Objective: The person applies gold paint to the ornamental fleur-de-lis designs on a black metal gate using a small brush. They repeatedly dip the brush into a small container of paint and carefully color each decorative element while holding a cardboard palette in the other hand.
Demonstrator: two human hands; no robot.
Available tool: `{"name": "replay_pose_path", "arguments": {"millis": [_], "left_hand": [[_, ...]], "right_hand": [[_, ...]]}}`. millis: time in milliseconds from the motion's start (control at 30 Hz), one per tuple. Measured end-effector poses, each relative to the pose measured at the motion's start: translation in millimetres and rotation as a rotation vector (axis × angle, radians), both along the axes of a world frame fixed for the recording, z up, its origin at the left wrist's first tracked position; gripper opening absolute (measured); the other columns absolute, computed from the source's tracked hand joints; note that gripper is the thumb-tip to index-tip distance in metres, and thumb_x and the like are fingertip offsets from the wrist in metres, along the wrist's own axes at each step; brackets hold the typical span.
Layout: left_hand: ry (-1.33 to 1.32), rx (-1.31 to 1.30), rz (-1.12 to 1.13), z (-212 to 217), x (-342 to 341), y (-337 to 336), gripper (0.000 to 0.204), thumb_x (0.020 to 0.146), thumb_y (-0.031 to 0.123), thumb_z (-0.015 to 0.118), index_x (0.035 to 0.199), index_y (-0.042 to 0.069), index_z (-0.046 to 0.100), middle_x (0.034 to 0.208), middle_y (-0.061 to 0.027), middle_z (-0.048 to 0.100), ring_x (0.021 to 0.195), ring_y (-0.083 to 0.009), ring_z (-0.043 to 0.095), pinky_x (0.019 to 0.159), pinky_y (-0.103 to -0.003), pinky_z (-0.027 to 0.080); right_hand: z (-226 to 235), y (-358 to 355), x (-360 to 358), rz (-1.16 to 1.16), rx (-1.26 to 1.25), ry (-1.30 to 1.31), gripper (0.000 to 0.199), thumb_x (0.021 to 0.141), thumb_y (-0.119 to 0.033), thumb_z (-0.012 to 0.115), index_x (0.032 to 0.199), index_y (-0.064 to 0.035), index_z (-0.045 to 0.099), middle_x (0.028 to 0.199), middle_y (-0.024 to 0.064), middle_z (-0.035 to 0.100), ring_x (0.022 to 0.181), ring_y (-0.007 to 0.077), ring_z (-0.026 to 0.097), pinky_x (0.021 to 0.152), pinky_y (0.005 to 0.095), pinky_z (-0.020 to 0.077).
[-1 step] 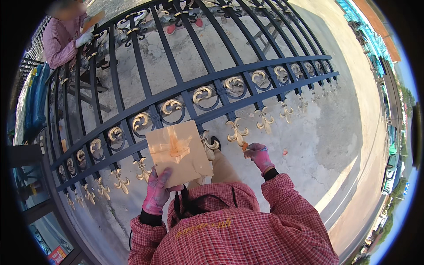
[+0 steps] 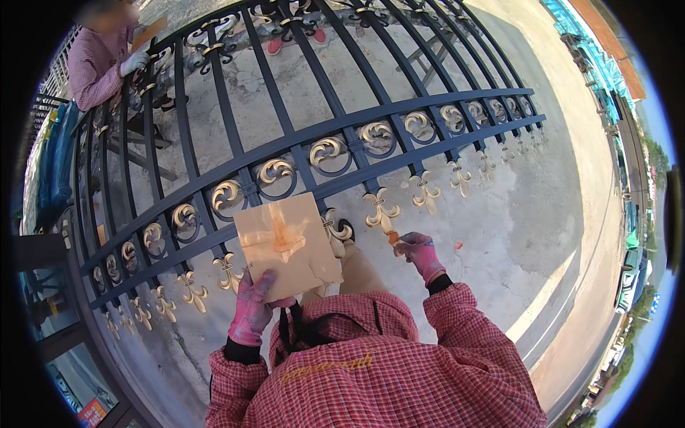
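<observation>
Over at the near edge of the dark metal fence panel (image 2: 349,181), there are the two gloved hands, well apart, each with something in its grasp! The left hand (image 2: 253,310), in a pink glove, is closed on the lower left corner of a square of brown cardboard (image 2: 307,264), thumb side up on its face; the fingers beneath are hidden from me. And look at that board: an orange-brown smear (image 2: 285,241) right across its upper half, the whole sheet tilted and hiding part of the lower rail.

Across to the right hand (image 2: 421,258), pink glove again, fingertips pinched around a small orange-brown piece (image 2: 394,239), too small for me to name. It's right at the bottom tip of a gold fleur-de-lis finial (image 2: 382,212); touching or a hair short, I cannot tell from here! Another gold finial (image 2: 334,232) peeks out at the cardboard's right edge, while gold scrolls (image 2: 326,152) run in a row between the rails above.

Far left, a co-worker's grey-gloved hand (image 2: 134,63) is at the fence, beside a brown sheet (image 2: 148,33). Beyond the bars, red shoes (image 2: 274,47) on the concrete (image 2: 492,214)!
</observation>
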State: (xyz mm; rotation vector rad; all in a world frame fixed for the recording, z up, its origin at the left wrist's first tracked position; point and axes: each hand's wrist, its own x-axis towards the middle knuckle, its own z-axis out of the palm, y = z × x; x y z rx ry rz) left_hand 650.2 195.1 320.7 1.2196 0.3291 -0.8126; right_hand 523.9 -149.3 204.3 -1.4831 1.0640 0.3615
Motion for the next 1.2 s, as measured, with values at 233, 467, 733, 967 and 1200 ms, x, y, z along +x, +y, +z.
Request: {"name": "replay_pose_path", "arguments": {"millis": [233,467,733,967,1200], "left_hand": [[-0.001,-0.060,-0.056,-4.1,-6.1,-8.6,0.050,0.085,0.030,0.060,0.126,0.008,0.040,0.113,-0.0072,0.055,0.097,-0.0202,0.060,0.060,-0.031,0.057],[-0.001,-0.085,-0.093,-2.9,-4.4,-26.4,0.049,0.086,0.029,0.060,0.125,0.008,0.041,0.113,-0.0080,0.055,0.095,-0.0213,0.061,0.059,-0.032,0.058],[0.003,0.023,0.048,6.6,-12.3,-78.8,0.043,0.086,0.027,0.058,0.121,0.006,0.044,0.105,-0.0073,0.057,0.086,-0.0191,0.063,0.054,-0.030,0.057],[0.044,0.048,0.058,2.1,-14.3,-133.3,0.046,0.086,0.026,0.058,0.124,0.006,0.043,0.105,-0.0077,0.058,0.085,-0.0195,0.064,0.052,-0.028,0.057],[0.063,0.067,0.131,-2.1,-20.3,-167.6,0.046,0.086,0.026,0.058,0.124,0.005,0.044,0.105,-0.0076,0.059,0.084,-0.0195,0.064,0.051,-0.028,0.056]], "right_hand": [[48.4,-7.7,-30.9,-0.412,0.446,-0.544,0.019,0.086,-0.001,0.055,0.104,-0.0045,0.058,0.096,0.0057,0.063,0.079,0.0126,0.061,0.066,0.0251,0.0505],[47.1,-35.9,-33.6,-0.604,0.195,-0.658,0.028,0.083,0.004,0.057,0.110,-0.0046,0.057,0.095,0.0040,0.061,0.085,0.0156,0.062,0.076,0.0285,0.0522],[6.1,-111.9,19.0,-0.119,-0.508,-0.428,0.021,0.075,0.003,0.062,0.096,-0.0019,0.063,0.091,0.0044,0.060,0.075,0.0130,0.057,0.067,0.0228,0.0453],[-11.0,-126.3,-1.4,0.810,-0.918,-0.094,0.013,0.078,-0.007,0.058,0.086,-0.0116,0.068,0.087,0.0091,0.062,0.077,0.0284,0.061,0.068,0.0379,0.0489],[8.4,-156.9,37.3,0.514,-0.726,-0.439,0.020,0.076,-0.004,0.059,0.092,-0.0121,0.067,0.092,0.0083,0.063,0.086,0.0271,0.061,0.073,0.0379,0.0485]]}}
